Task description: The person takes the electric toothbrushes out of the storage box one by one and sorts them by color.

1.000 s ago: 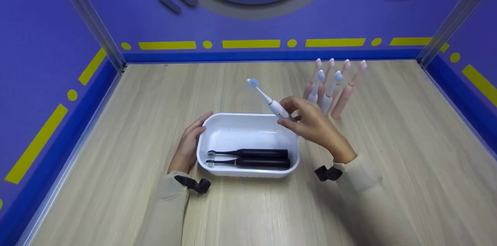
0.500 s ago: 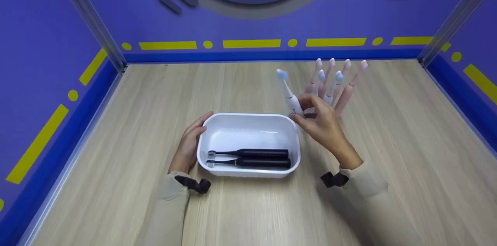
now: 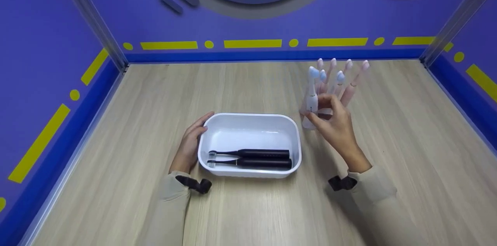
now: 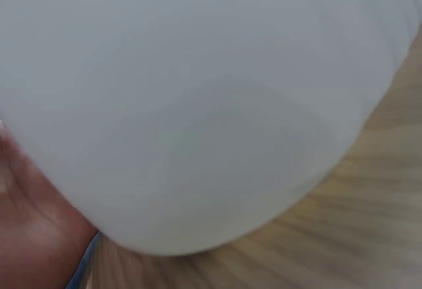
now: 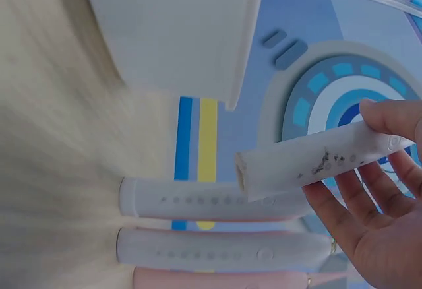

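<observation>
My right hand [image 3: 336,131] pinches a white electric toothbrush [image 3: 311,101] by its handle between thumb and fingers, brush head up. In the right wrist view, the handle's bottom end [image 5: 270,170] tilts down, with dark marks on its side. Two more white electric toothbrushes [image 5: 204,248] stand close beside it, and several pink ones [image 3: 348,94] stand behind. My left hand [image 3: 188,143] lies along the left end of a white plastic bin [image 3: 252,115], fingers extended at its wall. Two black electric toothbrushes [image 3: 266,163] lie side by side in the bin.
The wood-grain table [image 3: 186,87] is bounded by blue-purple panels [image 3: 252,28] with yellow stripes at the back and both sides. Black wrist cameras [image 3: 341,183] sit on both sleeves. The standing toothbrushes are tightly grouped at the back right.
My right hand has moved right with the white toothbrush, from over the bin's back right corner to beside the standing group, and the toothbrush has turned more upright. My left hand stays put.
</observation>
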The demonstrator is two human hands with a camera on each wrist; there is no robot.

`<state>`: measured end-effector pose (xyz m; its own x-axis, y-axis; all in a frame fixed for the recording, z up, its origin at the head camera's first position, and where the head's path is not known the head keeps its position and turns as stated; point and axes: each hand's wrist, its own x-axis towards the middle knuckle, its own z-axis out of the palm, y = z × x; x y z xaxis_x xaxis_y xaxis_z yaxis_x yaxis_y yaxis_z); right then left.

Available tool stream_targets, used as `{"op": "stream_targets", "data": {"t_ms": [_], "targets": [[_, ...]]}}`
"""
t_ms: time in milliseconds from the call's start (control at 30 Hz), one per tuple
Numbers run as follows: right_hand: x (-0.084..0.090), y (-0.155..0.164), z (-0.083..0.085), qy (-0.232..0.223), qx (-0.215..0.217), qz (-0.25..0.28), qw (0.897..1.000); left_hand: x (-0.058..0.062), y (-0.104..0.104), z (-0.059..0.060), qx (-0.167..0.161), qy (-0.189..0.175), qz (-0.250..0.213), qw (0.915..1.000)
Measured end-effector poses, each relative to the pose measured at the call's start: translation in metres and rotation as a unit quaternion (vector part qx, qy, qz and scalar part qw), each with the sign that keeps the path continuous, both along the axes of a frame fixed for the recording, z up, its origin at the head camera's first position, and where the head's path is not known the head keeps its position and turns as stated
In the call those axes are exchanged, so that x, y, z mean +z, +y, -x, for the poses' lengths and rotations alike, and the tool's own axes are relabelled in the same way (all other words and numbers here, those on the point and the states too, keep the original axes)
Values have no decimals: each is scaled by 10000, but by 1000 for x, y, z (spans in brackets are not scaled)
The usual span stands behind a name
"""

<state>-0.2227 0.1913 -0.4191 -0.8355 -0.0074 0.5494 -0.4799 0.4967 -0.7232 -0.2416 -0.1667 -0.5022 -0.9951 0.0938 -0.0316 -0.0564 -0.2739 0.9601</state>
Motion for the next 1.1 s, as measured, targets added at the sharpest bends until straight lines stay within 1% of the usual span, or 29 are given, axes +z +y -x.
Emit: {"op": "stream_targets", "data": {"t_ms": [167,400,567,667,900,1100], "targets": [[-1,5,-2,-57,-165,245,9995,0,-1,0,-22,-88,-57,9999],[17,4,-16,146,-267,371,9988,0,-1,0,-49,-82,-113,9999],[14,11,-15,268,-346,513,9977,0,0,0,-38,-90,-138,9999],[11,16,-14,251,-421,542,9973,0,0,0,-31,-92,-112,9999],[3,26,-11,46,-601,658,9960,0,0,0,6,-114,-66,9999],[-2,34,-7,-301,-655,859,9937,1,0,-1,-33,-67,-46,10000]]}}
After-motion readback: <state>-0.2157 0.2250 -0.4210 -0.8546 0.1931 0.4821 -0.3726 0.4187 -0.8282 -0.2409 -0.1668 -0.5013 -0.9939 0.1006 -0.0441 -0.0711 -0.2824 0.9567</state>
